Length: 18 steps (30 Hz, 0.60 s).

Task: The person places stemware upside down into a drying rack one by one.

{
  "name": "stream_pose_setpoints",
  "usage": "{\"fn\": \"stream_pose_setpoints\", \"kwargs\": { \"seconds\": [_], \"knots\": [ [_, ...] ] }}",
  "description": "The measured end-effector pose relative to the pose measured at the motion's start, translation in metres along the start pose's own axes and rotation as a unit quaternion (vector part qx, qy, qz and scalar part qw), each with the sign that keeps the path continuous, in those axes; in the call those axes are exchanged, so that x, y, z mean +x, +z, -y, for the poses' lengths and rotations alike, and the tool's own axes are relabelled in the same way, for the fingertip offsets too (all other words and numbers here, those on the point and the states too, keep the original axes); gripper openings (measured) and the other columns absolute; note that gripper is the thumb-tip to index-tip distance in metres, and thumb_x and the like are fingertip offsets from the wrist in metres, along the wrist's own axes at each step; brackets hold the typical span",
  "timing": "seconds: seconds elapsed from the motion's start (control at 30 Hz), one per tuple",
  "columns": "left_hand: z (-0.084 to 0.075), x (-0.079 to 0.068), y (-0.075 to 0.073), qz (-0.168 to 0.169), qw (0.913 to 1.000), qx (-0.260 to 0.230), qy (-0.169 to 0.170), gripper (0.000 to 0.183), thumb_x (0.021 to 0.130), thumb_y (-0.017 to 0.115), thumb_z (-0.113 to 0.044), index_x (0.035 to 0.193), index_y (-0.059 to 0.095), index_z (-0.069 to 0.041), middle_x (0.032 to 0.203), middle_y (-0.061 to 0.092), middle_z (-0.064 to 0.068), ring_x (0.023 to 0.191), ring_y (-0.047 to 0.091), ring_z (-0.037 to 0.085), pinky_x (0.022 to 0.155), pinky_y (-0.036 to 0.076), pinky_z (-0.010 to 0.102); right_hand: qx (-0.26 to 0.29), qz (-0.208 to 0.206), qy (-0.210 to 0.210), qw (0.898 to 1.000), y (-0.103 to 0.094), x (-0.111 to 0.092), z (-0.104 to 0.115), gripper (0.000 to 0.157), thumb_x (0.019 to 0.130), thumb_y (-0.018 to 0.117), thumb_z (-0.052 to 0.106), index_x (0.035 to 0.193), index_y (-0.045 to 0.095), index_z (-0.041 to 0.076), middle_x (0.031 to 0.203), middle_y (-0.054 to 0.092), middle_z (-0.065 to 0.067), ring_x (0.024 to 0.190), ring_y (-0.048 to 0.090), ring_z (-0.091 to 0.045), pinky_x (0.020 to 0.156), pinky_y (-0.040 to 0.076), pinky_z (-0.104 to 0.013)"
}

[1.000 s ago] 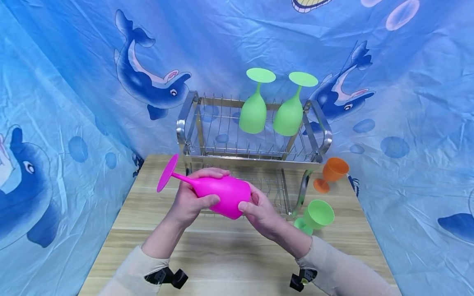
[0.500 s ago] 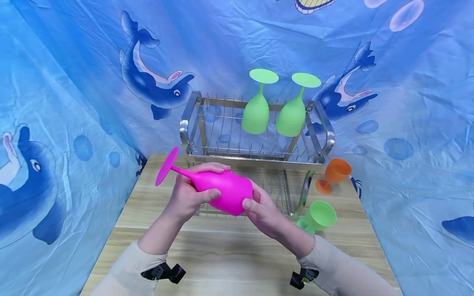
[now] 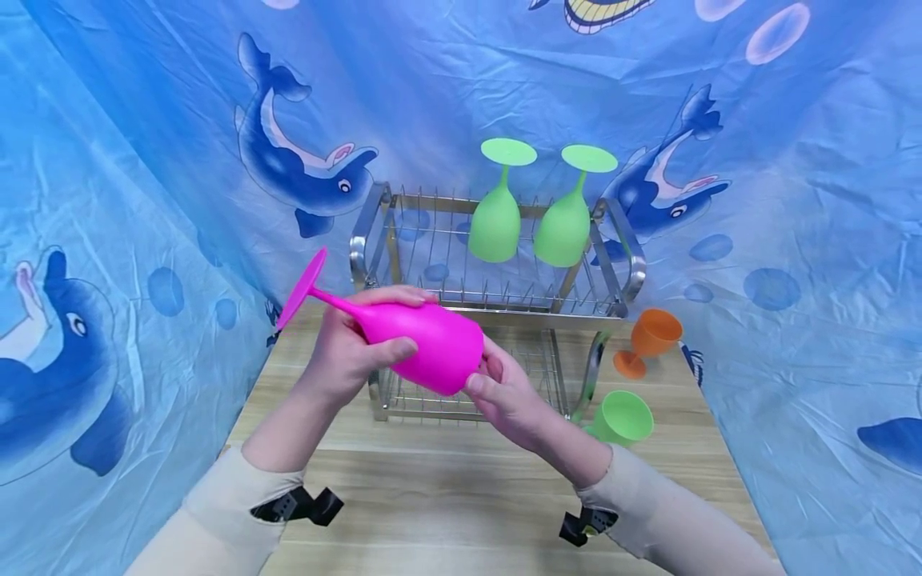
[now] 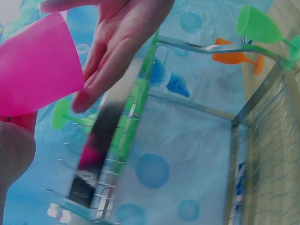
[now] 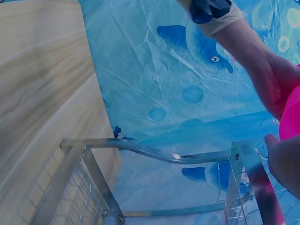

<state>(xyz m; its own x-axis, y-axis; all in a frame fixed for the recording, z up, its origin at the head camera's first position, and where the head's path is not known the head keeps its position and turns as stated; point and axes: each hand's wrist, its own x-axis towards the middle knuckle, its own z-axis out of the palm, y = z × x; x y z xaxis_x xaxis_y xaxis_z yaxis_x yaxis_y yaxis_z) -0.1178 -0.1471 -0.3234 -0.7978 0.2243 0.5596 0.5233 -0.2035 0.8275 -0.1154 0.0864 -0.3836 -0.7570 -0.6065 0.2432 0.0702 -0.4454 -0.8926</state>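
A bright pink wine glass [image 3: 432,344] lies tilted in the air in front of the dish rack [image 3: 533,318], its foot to the upper left and its bowl to the lower right. My left hand [image 3: 344,352] grips the bowl near the stem, with the thumb across the near side. At the rim, my right hand [image 3: 511,404] pinches the glass with its thumb; part of its fingers is hidden behind the bowl. In the left wrist view the pink bowl [image 4: 37,70] sits between the left palm [image 4: 14,150] and the right hand [image 4: 124,44].
Two green wine glasses [image 3: 495,224] stand upside down on the rack's upper tier. Right of the rack, an orange goblet [image 3: 654,332] and a green goblet [image 3: 625,416] stand on the wooden table [image 3: 432,496]. A blue dolphin-print curtain [image 3: 432,80] surrounds the table.
Both hands have raised the pink wine glass a little and shifted it up and left, tilting its foot higher. The other glasses and the rack stay put.
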Motion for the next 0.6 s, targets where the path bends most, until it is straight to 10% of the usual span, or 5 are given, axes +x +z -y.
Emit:
{"fn": "stream_pose_setpoints", "kwargs": {
  "seconds": [0.33, 0.6],
  "knots": [
    [-0.041, 0.073, -0.030, 0.028, 0.9867, 0.156, -0.038, 0.037, 0.086, 0.085, -0.003, 0.122, 0.080, -0.010, 0.127, 0.077, 0.007, 0.113, 0.071, 0.032, 0.085, 0.066, 0.038, -0.100, 0.022, -0.104, 0.989, -0.040, -0.024, 0.040, 0.077, 0.106, 0.067, 0.016, 0.164, 0.023, -0.010, 0.166, 0.038, -0.025, 0.152, 0.045, -0.029, 0.125, 0.035, -0.042],
    [-0.051, 0.133, -0.049, 0.033, 0.9549, 0.259, -0.142, 0.038, 0.089, 0.090, -0.025, 0.126, 0.080, -0.019, 0.135, 0.073, 0.003, 0.121, 0.066, 0.026, 0.094, 0.062, 0.036, -0.205, -0.095, -0.183, 0.957, -0.082, -0.054, 0.095, 0.053, 0.109, 0.044, -0.003, 0.160, 0.033, -0.010, 0.159, 0.049, -0.025, 0.145, 0.054, -0.027, 0.122, 0.041, -0.037]
  ]
}}
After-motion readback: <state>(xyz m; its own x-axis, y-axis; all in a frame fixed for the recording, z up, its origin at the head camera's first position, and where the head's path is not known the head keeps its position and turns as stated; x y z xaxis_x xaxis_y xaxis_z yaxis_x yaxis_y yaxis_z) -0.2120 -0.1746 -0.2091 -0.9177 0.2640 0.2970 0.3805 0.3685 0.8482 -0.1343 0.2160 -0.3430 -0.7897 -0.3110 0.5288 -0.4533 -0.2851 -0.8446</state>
